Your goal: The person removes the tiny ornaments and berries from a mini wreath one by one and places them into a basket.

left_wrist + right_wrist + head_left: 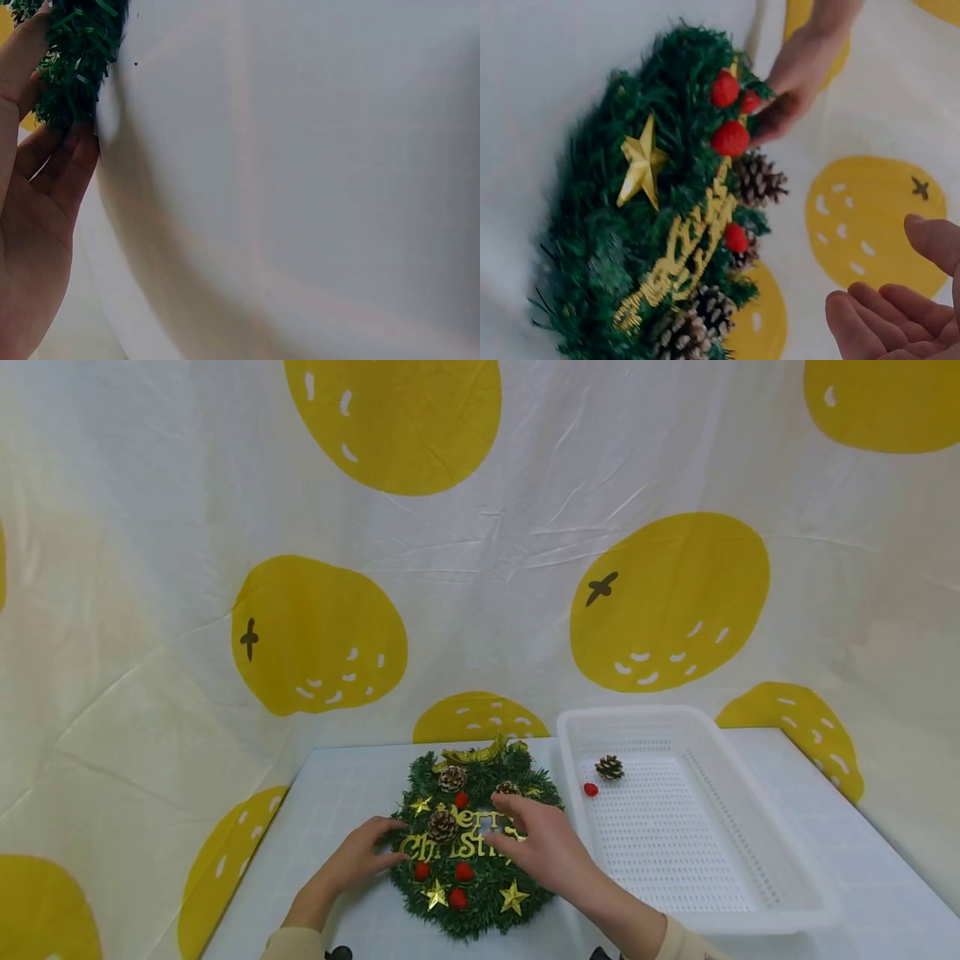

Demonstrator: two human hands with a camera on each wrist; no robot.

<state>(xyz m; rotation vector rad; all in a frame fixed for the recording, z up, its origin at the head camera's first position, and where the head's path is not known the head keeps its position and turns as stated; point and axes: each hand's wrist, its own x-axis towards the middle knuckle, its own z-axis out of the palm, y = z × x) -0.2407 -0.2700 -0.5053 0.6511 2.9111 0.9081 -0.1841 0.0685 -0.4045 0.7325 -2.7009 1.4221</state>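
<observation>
A green Christmas wreath (483,912) lies on the white table, with gold "Merry Christmas" lettering (411,846), pine cones, red berries, gold stars and a gold bow at its far end. My left hand (358,858) grips the wreath's left edge; in the left wrist view, green tinsel (79,60) sits between thumb and fingers. Above the right part of the wreath, my right hand (546,845) hovers with thumb and fingers apart and nothing between them. The right wrist view shows this hand (900,319) away from the wreath, near a gold star (643,165) and pine cones (759,178).
To the right of the wreath stands a white perforated plastic basket (795,922). In its far left corner lie a pine cone (610,767) and a red berry (591,789). Behind the table hangs a white curtain (480,635) printed with yellow fruit.
</observation>
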